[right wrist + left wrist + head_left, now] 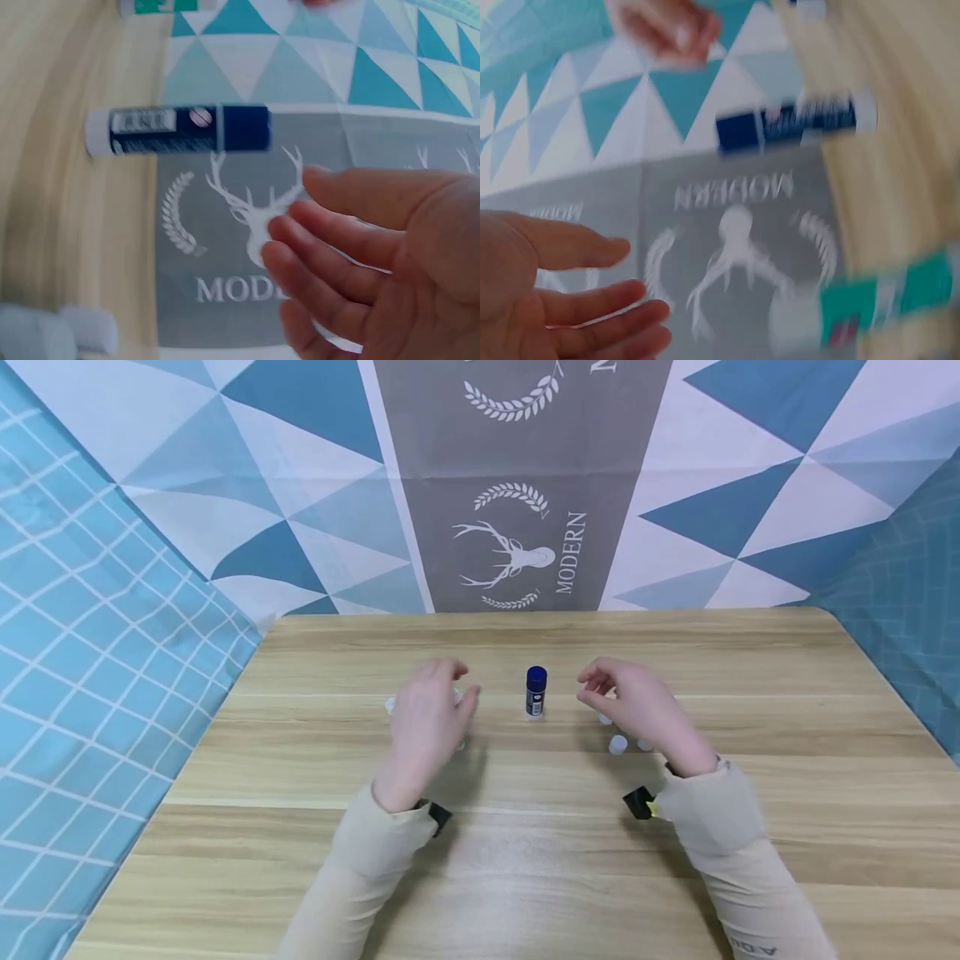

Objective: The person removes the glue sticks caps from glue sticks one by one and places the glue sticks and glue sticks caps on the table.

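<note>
Between the two hands, a dark blue tube (536, 692) shaped like a glue stick stands upright on the table, blue cap up and white base down. My left hand (429, 714) hovers left of it with loosely bent fingers and nothing in them. Under that hand, partly hidden, is a green and white tube (889, 300), blurred in the left wrist view. My right hand (633, 697) is on the other side, its fingers relaxed around nothing. Small white cylinders (617, 744) stand below and in front of it, some partly covered by the hand.
The wooden table (525, 860) reaches back to a patterned cloth (517, 552) with a deer print. Another white piece (390, 705) shows left of my left hand. Black tabs (639, 802) stick out at both sleeve cuffs.
</note>
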`<state>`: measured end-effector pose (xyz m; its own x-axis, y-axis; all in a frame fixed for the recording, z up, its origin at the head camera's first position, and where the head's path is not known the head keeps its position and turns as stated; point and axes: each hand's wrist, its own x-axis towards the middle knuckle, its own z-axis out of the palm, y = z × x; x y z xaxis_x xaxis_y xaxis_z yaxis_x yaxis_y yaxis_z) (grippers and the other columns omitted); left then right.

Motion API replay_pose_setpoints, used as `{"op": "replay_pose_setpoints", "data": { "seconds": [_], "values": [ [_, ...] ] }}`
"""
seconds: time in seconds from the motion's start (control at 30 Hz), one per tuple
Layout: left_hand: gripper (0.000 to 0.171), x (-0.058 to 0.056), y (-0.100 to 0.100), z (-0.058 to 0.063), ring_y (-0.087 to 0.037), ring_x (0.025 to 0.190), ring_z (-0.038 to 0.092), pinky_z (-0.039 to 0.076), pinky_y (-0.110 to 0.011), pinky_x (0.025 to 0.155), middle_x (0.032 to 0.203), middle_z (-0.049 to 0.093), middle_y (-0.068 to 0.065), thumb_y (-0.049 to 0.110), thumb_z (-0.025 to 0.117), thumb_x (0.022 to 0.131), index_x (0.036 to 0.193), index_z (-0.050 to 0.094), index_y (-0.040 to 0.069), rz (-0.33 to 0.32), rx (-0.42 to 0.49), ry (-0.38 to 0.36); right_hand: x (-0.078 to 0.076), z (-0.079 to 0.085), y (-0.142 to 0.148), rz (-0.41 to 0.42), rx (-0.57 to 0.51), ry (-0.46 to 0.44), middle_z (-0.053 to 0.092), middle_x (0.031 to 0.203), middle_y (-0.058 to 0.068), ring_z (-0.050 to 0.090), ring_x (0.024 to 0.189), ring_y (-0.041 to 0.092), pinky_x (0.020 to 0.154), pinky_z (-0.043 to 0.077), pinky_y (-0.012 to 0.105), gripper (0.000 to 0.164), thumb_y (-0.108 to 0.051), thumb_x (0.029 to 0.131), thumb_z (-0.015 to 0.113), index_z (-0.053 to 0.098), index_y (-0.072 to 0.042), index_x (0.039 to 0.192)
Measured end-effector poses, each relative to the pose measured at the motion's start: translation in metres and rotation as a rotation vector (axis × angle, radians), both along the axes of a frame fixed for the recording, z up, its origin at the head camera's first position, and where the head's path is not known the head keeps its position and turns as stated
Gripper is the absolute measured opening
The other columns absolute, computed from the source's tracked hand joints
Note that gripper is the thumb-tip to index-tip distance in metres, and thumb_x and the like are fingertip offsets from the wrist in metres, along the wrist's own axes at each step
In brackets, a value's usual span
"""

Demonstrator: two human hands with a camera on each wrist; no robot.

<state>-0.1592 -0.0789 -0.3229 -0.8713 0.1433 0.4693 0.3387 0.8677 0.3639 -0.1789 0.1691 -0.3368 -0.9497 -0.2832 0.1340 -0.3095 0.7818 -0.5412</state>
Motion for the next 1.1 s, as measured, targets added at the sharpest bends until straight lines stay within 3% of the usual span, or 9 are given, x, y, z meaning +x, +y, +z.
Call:
{"op": "replay_pose_setpoints", "data": {
  "seconds": [0.13, 0.37, 0.67, 0.87, 1.1],
  "values": [
    [0.040, -0.005, 0.024, -0.008, -0.024, 0.093, 0.059, 0.050, -0.032, 0.077, 0.110, 0.059, -0.013, 0.019, 0.066, 0.082, 0.115, 0.054, -0.001, -0.066, 0.042, -0.131, -0.006, -0.005, -0.014, -0.022, -0.057, 0.053, 0.065, 0.091, 0.007, 0.059, 0.084, 0.021, 0.075, 0.046, 0.037, 0.023, -0.021, 0.088, 0.059, 0.061, -0.006, 0.105],
    [0.048, -0.018, 0.056, -0.032, -0.029, 0.091, 0.061, 0.052, -0.035, 0.075, 0.112, 0.058, -0.018, 0.020, 0.067, 0.081, 0.120, 0.049, -0.003, -0.069, 0.073, -0.244, -0.014, -0.009, -0.030, -0.034, -0.139, 0.079, 0.064, 0.103, 0.013, 0.059, 0.093, 0.025, 0.079, 0.046, 0.039, 0.035, -0.023, 0.087, 0.061, 0.058, -0.002, 0.115],
    [0.044, -0.031, 0.072, -0.058, -0.031, 0.093, 0.062, 0.051, -0.038, 0.078, 0.109, 0.060, -0.019, 0.021, 0.064, 0.084, 0.117, 0.051, -0.004, 0.006, 0.118, -0.276, -0.016, -0.021, -0.039, -0.022, -0.217, 0.110, 0.060, 0.116, 0.015, 0.055, 0.107, 0.027, 0.083, 0.047, 0.041, 0.039, -0.018, 0.085, 0.064, 0.056, 0.001, 0.118],
    [0.036, -0.036, 0.074, -0.064, -0.028, 0.086, 0.063, 0.051, -0.038, 0.072, 0.097, 0.063, -0.015, 0.018, 0.066, 0.082, 0.109, 0.055, -0.003, -0.029, 0.148, -0.235, -0.019, -0.026, -0.043, 0.015, -0.234, 0.119, 0.060, 0.118, 0.014, 0.055, 0.109, 0.026, 0.084, 0.047, 0.040, 0.040, -0.016, 0.085, 0.063, 0.055, 0.000, 0.121],
    [0.019, -0.039, 0.075, -0.066, -0.025, 0.077, 0.064, 0.050, -0.037, 0.064, 0.084, 0.065, -0.010, 0.015, 0.068, 0.080, 0.091, 0.060, 0.001, -0.030, 0.128, -0.235, -0.018, -0.027, -0.045, 0.000, -0.235, 0.109, 0.062, 0.110, 0.011, 0.057, 0.102, 0.023, 0.083, 0.046, 0.040, 0.037, -0.017, 0.084, 0.064, 0.057, -0.003, 0.118]
  ]
}}
